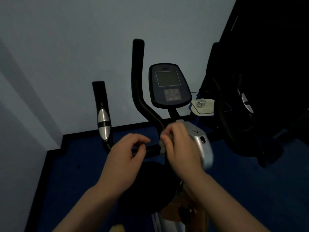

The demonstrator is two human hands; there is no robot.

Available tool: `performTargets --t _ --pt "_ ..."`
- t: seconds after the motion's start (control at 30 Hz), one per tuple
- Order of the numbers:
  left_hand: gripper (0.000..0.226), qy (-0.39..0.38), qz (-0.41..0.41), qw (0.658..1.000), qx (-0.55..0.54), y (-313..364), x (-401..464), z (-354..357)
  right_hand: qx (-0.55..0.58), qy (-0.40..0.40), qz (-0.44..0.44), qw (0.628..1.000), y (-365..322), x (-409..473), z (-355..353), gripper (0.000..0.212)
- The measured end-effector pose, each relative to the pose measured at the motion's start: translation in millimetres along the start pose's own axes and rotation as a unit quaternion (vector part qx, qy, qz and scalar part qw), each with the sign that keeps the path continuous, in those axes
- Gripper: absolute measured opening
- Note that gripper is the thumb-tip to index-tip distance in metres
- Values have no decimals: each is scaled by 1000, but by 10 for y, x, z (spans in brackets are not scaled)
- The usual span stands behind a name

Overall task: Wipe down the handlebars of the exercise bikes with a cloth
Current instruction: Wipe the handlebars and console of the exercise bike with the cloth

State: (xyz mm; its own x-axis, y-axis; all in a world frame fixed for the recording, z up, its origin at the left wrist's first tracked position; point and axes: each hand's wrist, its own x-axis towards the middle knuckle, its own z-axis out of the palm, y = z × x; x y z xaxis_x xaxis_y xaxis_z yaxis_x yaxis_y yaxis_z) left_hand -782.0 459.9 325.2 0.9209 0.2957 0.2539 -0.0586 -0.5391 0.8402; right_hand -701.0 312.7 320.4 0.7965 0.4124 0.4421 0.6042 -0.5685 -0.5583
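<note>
The right hand point(178, 144), fingers closed around a pale cloth point(162, 144), presses it where the tall black handlebar point(138, 84) meets the silver column point(200, 141), evidently to rub the junction, while the left hand point(127, 153) hovers nearby, loosely curled and empty.

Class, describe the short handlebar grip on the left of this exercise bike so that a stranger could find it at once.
Start at the bike's console, the dark panel with a grey screen in the middle of the view. Look left past the tall black handlebar that rises beside it, to the short grip near the wall. Unlike its plain black neighbour, it is shorter and carries a shiny silver oval pad crossed by a black band.
</note>
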Motion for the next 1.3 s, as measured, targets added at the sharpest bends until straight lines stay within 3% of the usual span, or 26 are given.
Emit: performTargets --t 0.07,0.13,0.27,0.4,0.6,0.77,0.87,0.97,1.1,1.3 --pt "24 9 1 1000 4 -15 1 -7 53 4 27 998 53 -390 -9 17" --pt "25 5 3 1000 5 -20 1 -14 87 8 51 995 70 -629 10 14" --pt "24 6 25 999 19 0 9 -17 9 19 2 1000 8 -234 33 6" --pt "21 17 70 997 39 47 88 -59 -30 -23 -48 998 -73 453 -4 10" --pt "24 95 109 988 56 -6 561 -492 16 -50 -78 996 81 222 -48 10" --pt "22 126 173 970 116 -29 988 -845 -72 -41 -109 991 -57 691 87 10" --pt "20 135 169 969 118 -20 1274 -926 -75 -34 -135 987 -318 1243 275 10" --pt "20 103 145 977 117 -50 1524 -959 -78 2 -92 993 -549 1619 451 12" --pt "23 39 95 982 158 -241 1613 -942 -18 17 -53 998 -440 1346 446 11" --pt "10 93 123 975 159 -258 1568 -854 -68 47 -78 994 -460 1419 539 8"
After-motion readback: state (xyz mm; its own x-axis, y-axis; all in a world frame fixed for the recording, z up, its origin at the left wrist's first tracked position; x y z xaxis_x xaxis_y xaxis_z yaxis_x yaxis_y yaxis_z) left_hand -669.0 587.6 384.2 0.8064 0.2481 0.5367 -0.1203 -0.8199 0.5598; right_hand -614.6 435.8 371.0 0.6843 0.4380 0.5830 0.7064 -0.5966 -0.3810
